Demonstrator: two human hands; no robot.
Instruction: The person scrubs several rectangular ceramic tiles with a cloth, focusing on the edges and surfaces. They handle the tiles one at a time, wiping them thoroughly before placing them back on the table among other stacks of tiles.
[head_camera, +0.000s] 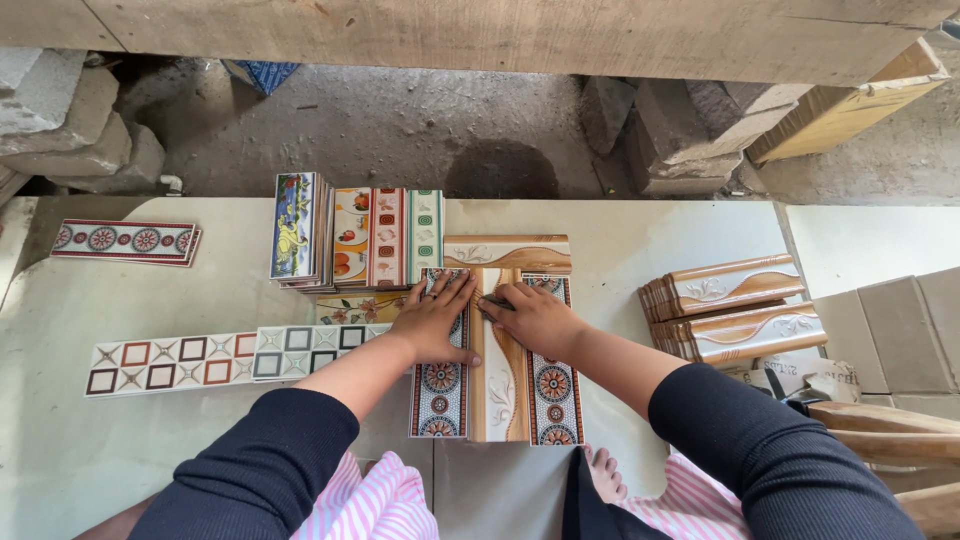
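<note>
My left hand (436, 320) lies flat, fingers spread, on a long patterned border tile with round medallions (438, 395). A cream and brown moulded tile (502, 385) lies lengthwise on top of it, and a second medallion strip (553, 395) shows to its right. At the top end of the cream tile, my right hand (535, 318) is closed around a small dark tool (492, 301) and presses its tip against the tile. Another cream and brown tile (508, 253) lies crosswise just beyond both hands.
Stacks of coloured border tiles (355, 237) stand behind my hands. Square-pattern strips (225, 358) lie at left, a red medallion strip (125, 241) at far left. Cream moulded tiles (735, 305) are piled at right, beside grey slabs (900, 330). Stone blocks (690, 130) sit on the ground beyond.
</note>
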